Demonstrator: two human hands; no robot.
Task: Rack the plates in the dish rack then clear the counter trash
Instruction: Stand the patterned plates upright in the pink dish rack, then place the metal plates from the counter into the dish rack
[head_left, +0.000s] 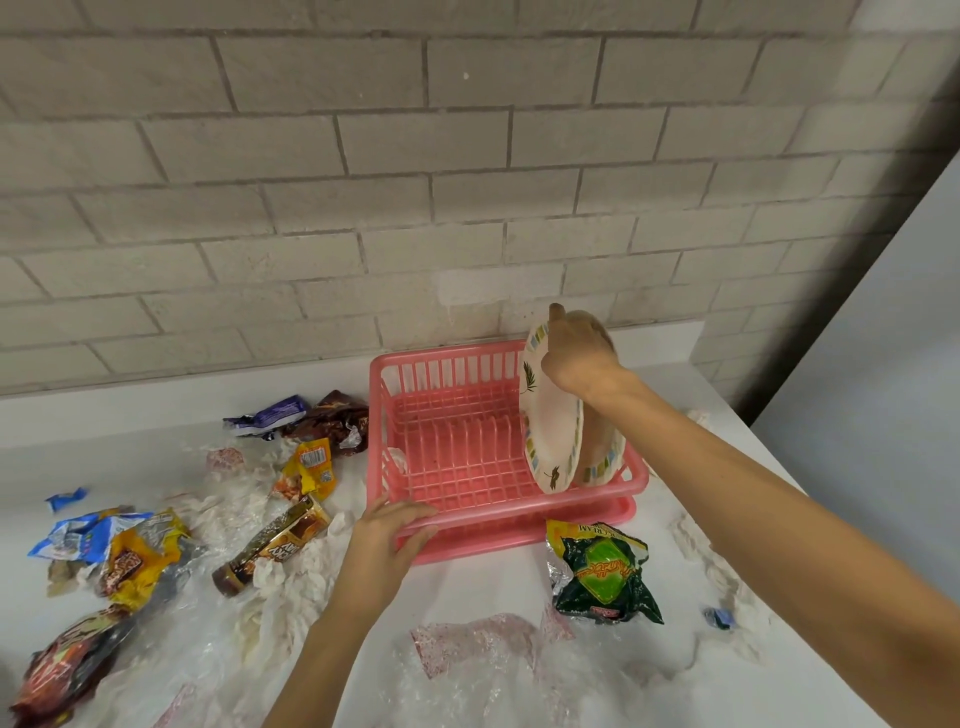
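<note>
Clear plastic wrap (467, 670) is lying crumpled on the near part of the white worktop (483, 587). Just past it, on the right, a green snack bag (602, 574) is sitting close to the pink dish rack (467, 447). On the left, lots of trash is lying around: a red bag (62, 665) nearest, then a yellow wrapper (140, 561), a blue wrapper (78, 535) and a brown and gold packet (275, 540), with white tissue scraps (291, 582) mixed in.

The left hand (389, 540) is resting on the near left corner of the rack, its fingers curled over the rim, so its grip is closing on the rack.

Farther back, the right hand (579, 353) is holding the top edge of a white plate (550, 421) with little coloured squares around its rim. Its grip is closing on that plate. The plate is standing on its edge at the right end of the rack. A second plate (602, 457) is standing just behind it, to the right, also in the rack.

Past the rack's left side, a purple wrapper (270, 413) and a dark brown wrapper (332, 421) are lying near the grey brick wall (363, 182).
</note>
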